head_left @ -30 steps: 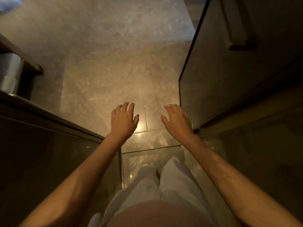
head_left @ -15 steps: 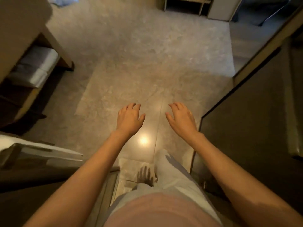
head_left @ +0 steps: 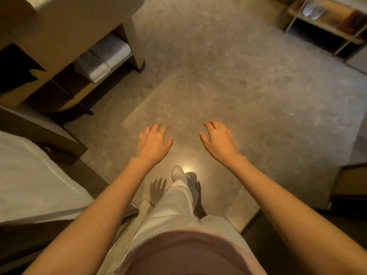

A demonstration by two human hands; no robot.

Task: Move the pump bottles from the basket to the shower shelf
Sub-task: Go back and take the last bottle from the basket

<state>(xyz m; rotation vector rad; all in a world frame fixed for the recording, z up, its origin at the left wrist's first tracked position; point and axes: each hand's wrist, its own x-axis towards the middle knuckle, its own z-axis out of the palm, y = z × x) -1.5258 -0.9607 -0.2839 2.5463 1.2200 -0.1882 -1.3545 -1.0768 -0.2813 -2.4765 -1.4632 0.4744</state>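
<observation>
From the head view, no pump bottle, basket or shower shelf can be made out, so where the bottles are cannot be told; the whole frame is softly blurred. The wire-framed shelf unit with pale boards at the upper right is cut by the frame edge, and the objects on it are too smeared to name. The white ledge at the lower left is also cut off, and so is a dark panel at the right edge. The left hand and the right hand hang palm down over the speckled grey-beige stone floor, apart from each other, fingers loosely spread and slightly curled, holding nothing. Below them, a leg in loose white trousers ends in a pale shoe beside a bright glare spot on the floor. At the upper left stands a tan wooden cabinet with folded white towels on its low open shelf. The floor is bare and wide between the cabinet and the wire unit, narrower near the feet between the ledge and the dark panel.
</observation>
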